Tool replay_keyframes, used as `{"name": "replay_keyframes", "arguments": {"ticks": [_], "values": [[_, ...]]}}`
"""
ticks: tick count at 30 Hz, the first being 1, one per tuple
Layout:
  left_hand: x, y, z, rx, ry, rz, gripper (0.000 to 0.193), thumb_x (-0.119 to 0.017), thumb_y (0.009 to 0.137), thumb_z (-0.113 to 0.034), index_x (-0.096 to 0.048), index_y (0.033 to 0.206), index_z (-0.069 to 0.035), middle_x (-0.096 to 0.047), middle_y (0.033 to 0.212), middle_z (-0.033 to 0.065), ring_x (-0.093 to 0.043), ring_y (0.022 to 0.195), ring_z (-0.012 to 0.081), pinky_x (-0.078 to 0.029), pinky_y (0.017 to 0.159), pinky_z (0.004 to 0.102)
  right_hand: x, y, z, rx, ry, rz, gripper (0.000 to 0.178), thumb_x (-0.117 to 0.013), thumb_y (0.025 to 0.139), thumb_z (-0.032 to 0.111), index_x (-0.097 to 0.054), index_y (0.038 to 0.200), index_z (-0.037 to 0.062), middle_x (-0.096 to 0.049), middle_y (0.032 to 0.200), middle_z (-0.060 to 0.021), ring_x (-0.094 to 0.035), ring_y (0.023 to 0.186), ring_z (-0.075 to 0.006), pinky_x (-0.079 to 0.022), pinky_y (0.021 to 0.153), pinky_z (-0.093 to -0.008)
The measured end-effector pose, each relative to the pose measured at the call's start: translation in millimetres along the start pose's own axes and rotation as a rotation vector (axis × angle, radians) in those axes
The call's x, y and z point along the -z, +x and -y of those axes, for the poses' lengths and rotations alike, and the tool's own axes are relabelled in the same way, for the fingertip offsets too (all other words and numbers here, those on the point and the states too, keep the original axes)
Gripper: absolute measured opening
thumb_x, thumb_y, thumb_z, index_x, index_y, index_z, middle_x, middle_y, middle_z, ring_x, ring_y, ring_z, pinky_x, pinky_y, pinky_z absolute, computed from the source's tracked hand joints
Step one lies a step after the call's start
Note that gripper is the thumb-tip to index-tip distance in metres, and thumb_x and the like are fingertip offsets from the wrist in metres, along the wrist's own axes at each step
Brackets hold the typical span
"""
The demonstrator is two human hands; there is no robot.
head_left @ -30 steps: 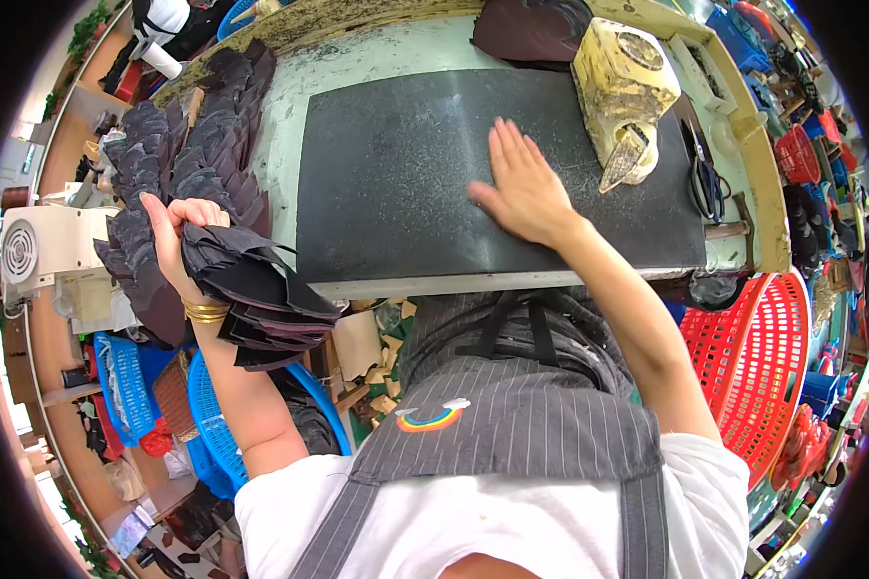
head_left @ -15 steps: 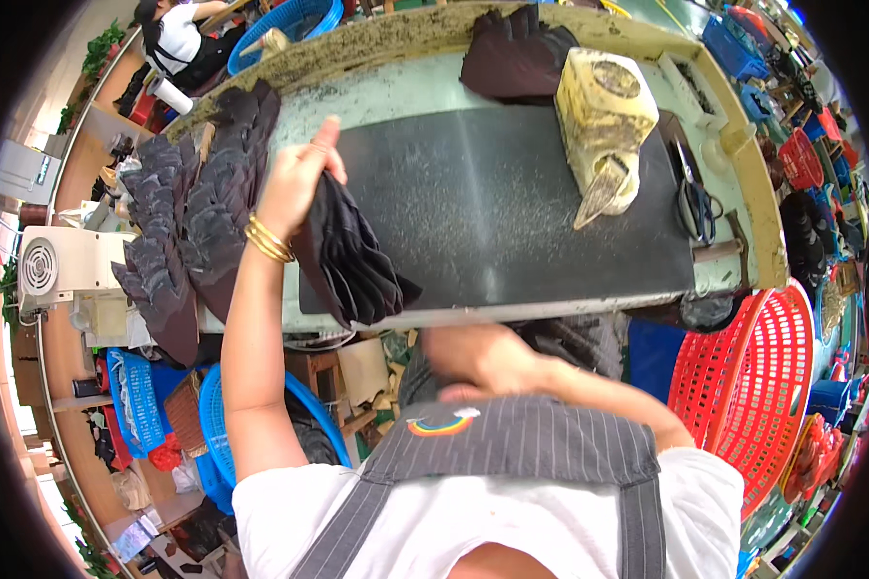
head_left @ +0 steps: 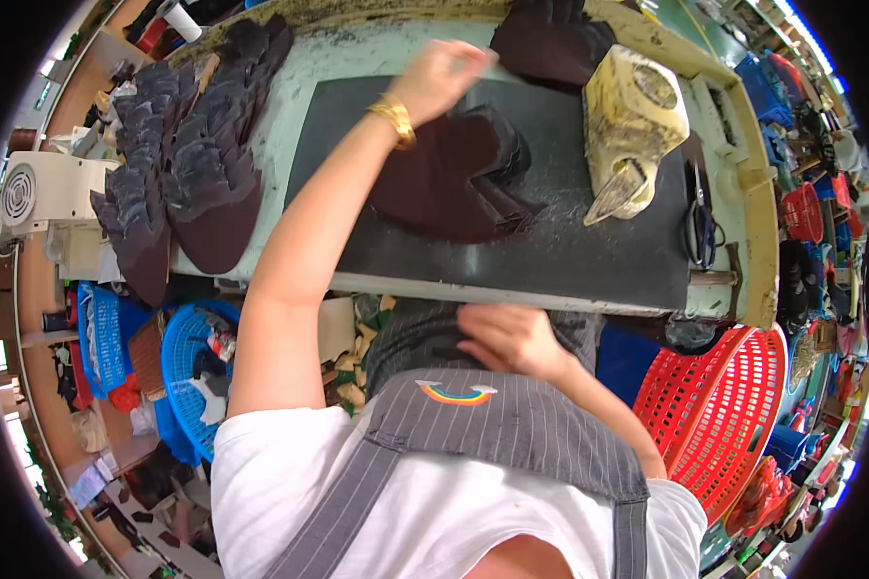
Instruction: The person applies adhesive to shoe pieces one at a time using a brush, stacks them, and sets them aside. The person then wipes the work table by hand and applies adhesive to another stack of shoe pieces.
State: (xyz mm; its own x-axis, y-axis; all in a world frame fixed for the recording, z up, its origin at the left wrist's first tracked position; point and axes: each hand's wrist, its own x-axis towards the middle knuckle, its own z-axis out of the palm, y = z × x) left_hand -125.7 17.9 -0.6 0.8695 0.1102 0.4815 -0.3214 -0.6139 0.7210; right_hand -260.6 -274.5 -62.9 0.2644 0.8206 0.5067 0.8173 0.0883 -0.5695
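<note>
A stack of dark maroon cut pieces (head_left: 434,183), perhaps leather, lies fanned on the black mat (head_left: 608,261), its notched layered edge toward the right. Above its far side is my left hand (head_left: 439,79), with a gold bracelet at the wrist; its slightly blurred fingers are apart and nothing shows in them. Just beyond those fingertips sits another pile of maroon pieces (head_left: 555,48). My right hand (head_left: 517,338) is over my lap, below the table's near edge, fingers loosely stretched and holding nothing.
Overlapping rows of dark pieces (head_left: 208,164) cover the table's left side. A stained cream plastic container (head_left: 632,125) stands on the mat's right part, with scissors (head_left: 702,217) beside it. Red baskets (head_left: 714,415) are at the right, a blue basket (head_left: 179,376) at the left.
The stack gripped in my left hand has been laid on the mat and let go. That hand has moved right and away from me. My right hand remains over my lap.
</note>
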Motion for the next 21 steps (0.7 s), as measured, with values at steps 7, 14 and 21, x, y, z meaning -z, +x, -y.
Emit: {"name": "replay_keyframes", "arguments": {"ticks": [7, 14, 21], "values": [[103, -218, 82, 0.91, 0.384, -0.619, 0.064, -0.061, 0.089, -0.054, -0.062, 0.12, 0.001, -0.064, 0.121, 0.0197, -0.061, 0.113, 0.0304, -0.044, 0.097, 0.0386, -28, 35, -32, 0.158, -0.415, -0.051, 0.033, -0.063, 0.074, 0.012, -0.066, 0.105, 0.0014, -0.062, 0.101, -0.0049, -0.057, 0.085, -0.0188, -0.049, 0.07, -0.03], [87, -227, 58, 0.979, 0.336, -0.638, 0.064, -0.066, 0.086, -0.054, -0.062, 0.121, -0.001, -0.064, 0.125, 0.0162, -0.059, 0.119, 0.0247, -0.043, 0.099, 0.0338, -2, -30, -10, -0.009, -0.043, -0.113, 0.013, -0.074, 0.078, 0.009, -0.062, 0.08, 0.005, -0.053, 0.064, -0.0073, -0.054, 0.056, -0.0241, -0.044, 0.05, -0.0363], [88, -231, 53, 0.897, 0.295, -0.706, 0.06, -0.066, 0.087, -0.05, -0.061, 0.121, 0.0, -0.065, 0.123, 0.0178, -0.061, 0.116, 0.0269, -0.044, 0.098, 0.0347, 41, -109, 2, -0.179, -0.038, 0.059, 0.027, -0.071, 0.085, 0.018, -0.068, 0.112, 0.0118, -0.064, 0.115, -0.0104, -0.06, 0.103, -0.0291, -0.048, 0.086, -0.0425]]}}
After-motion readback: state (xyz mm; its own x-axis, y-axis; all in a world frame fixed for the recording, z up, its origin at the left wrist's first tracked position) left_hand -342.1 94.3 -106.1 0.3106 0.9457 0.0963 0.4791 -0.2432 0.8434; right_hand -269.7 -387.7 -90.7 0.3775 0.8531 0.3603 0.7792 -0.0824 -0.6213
